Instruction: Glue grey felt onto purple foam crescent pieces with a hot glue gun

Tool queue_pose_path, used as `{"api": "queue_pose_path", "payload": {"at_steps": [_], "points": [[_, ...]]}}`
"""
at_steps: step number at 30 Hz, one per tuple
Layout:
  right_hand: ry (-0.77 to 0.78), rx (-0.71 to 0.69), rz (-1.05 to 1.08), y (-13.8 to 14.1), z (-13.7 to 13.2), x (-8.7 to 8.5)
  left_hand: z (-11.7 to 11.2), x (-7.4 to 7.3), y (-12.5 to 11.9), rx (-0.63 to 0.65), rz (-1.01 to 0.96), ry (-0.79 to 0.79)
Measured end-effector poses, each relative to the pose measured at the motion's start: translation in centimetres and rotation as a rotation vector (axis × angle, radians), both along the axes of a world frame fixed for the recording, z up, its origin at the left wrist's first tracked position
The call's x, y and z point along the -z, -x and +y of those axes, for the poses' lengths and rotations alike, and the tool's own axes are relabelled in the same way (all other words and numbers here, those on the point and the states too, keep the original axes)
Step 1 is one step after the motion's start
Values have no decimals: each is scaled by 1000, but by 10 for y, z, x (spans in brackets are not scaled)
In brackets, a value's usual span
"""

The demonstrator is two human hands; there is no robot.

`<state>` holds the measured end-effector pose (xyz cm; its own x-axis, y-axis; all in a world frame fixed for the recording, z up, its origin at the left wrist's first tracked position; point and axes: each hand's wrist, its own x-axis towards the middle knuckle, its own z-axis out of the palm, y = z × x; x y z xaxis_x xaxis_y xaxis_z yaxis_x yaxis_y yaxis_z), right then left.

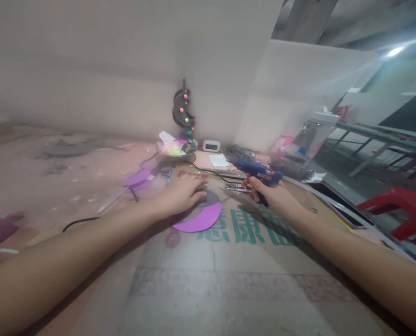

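My right hand [264,189] is wrapped round the grip of a blue hot glue gun [258,171], its nozzle pointing left above the printed cardboard [243,261]. My left hand [183,193] lies palm down with its fingers stretched out, touching a crescent-shaped piece [202,218] that is purple along the front and grey behind. Part of that piece is hidden under the hand. Close to the right hand's fingertips lies a pair of scissors [237,188]. A second purple cut piece [138,178] rests left of the left hand.
A dark crescent ornament with coloured dots [184,109] rises behind a clear bowl of scraps [176,147]. Beside it are a small digital clock [211,145] and a white paper [219,160]. A clear plastic jar [314,135] and a red stool [400,214] are at right.
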<state>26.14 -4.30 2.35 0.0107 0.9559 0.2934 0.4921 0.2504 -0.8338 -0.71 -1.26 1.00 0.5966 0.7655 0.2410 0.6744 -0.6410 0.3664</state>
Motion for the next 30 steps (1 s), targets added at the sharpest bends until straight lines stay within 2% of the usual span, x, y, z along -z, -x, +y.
{"api": "queue_pose_path", "payload": {"at_steps": [2,5,9,12,16,21,23,27,30], "points": [[74,-58,-36,-3,-5,3,3,8,-3,23,-12,1],[69,-46,-103,-8,-8,6,4,13,-4,54,-18,11],[43,-74,-174,-13,-7,11,2,9,-3,24,-80,124],[49,-66,-204,-16,-10,13,2,7,-2,-19,-198,168],[22,-72,-203,-15,-18,9,0,7,-2,-98,-428,243],[-57,-34,-239,-10,-22,5,-10,0,-4,-180,-575,327],[-34,-11,-241,-8,-23,6,-14,-3,-5,-198,-597,343],[7,-114,-173,-1,-25,6,-18,-2,-8,-208,-580,426],[29,-148,-155,2,-26,4,-17,2,-9,-181,-568,424]]}}
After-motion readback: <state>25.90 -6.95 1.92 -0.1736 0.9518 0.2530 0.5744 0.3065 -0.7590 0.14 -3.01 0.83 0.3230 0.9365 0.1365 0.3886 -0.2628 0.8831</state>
